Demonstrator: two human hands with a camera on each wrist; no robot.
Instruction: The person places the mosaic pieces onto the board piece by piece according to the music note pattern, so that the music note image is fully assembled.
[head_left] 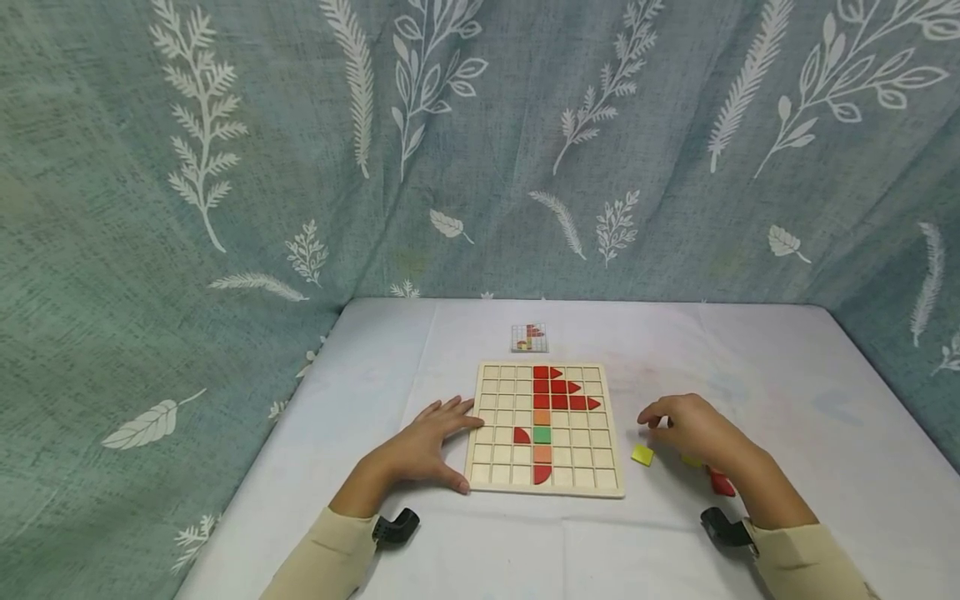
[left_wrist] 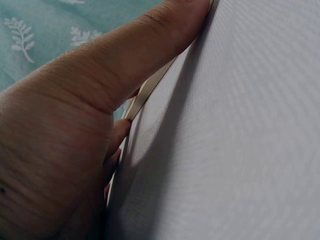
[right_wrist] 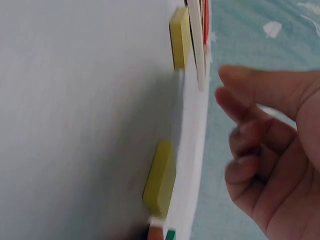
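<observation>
A square wooden grid board (head_left: 616, 467) lies on the table, with red, orange and green pieces in some of its cells. At the board's left edge rests my left hand (head_left: 423, 446), its thumb and fingers spread along the rim. My right hand (head_left: 693, 425) hovers right of the board, fingers loosely bent and thumb near the forefinger; the right wrist view shows nothing between them. Below its fingertips lies a yellow square piece (head_left: 642, 454). Another yellow piece (head_left: 692, 460) and a red piece (head_left: 722, 483) are partly hidden by the right hand and forearm.
Behind the board lies a small pattern card (head_left: 529, 337) with a similar coloured design. An orange piece (right_wrist: 155, 233) and a green piece (right_wrist: 171, 235) show at the bottom of the right wrist view. Leaf-patterned cloth (head_left: 480, 167) hangs behind the white table.
</observation>
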